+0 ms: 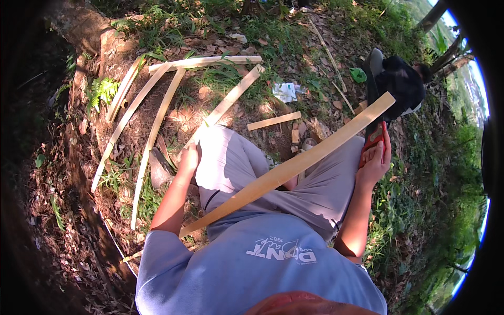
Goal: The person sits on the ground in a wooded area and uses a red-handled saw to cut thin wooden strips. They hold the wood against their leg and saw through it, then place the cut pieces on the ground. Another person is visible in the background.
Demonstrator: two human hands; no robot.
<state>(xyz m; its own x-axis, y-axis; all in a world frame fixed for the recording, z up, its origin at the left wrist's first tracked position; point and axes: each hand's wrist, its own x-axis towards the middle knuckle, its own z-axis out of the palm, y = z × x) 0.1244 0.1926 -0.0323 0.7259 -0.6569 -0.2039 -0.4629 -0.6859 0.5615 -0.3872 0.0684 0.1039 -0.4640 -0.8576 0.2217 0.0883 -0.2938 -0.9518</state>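
Observation:
My right hand (374,164) is wrapped around the red handle of a handsaw (373,137), whose dark blade points away from me. Across my lap, slanting from the lower left up to the right knee, lies a long wooden plank (294,165); its far end passes close to the saw. By my left knee, my left hand (190,156) is closed on a narrower wooden strip (231,100) that reaches forward over the ground. The fingers of that hand are partly hidden.
Several wooden strips (152,139) lie on the ground to the left, near a tree trunk (102,47). Ahead are a short wooden piece (274,121), small offcuts (295,136) and a white packet (284,93). Another person (400,86) in dark clothing is at the far right.

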